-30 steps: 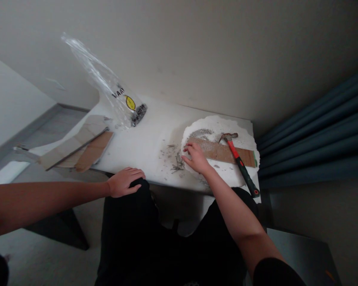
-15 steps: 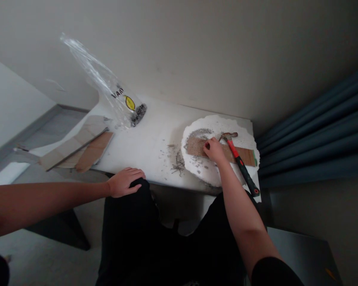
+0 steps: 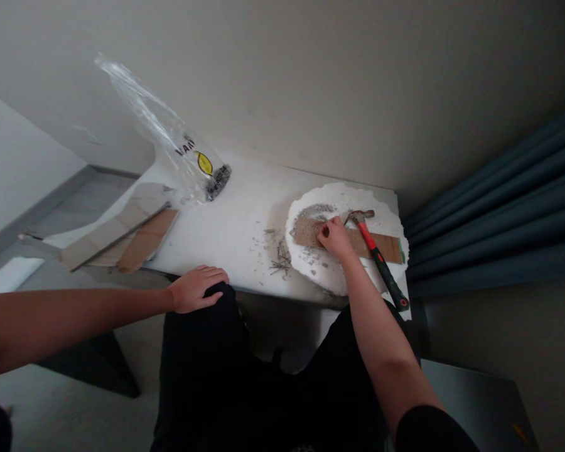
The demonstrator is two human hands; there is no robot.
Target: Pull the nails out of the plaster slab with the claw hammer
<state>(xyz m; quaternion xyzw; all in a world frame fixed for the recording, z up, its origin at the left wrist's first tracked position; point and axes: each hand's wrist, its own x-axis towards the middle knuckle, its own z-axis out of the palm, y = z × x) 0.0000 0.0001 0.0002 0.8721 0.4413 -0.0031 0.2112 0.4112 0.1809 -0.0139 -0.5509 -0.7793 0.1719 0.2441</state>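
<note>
My right hand (image 3: 335, 238) rests on a brown wooden strip (image 3: 384, 245) that lies across a white foam slab (image 3: 339, 194). Its fingertips are pinched together against the strip's left part, it seems on a small nail that is too fine to make out. A hammer (image 3: 379, 262) with a red and black handle lies across the strip, just right of that hand. Loose nails (image 3: 279, 258) are scattered on the white table (image 3: 235, 220) left of the slab. My left hand (image 3: 198, 287) lies flat on my left thigh at the table's front edge and holds nothing.
A clear plastic bag (image 3: 188, 156) with printing stands up at the table's back left. Flat wooden boards (image 3: 122, 231) lie at the left end, past the edge. A wall runs behind the table and a blue curtain (image 3: 499, 207) hangs on the right.
My right hand moved from beside the loose nails at the slab's left edge onto the wooden strip, and its fingers closed into a pinch. My left hand stayed on my thigh.
</note>
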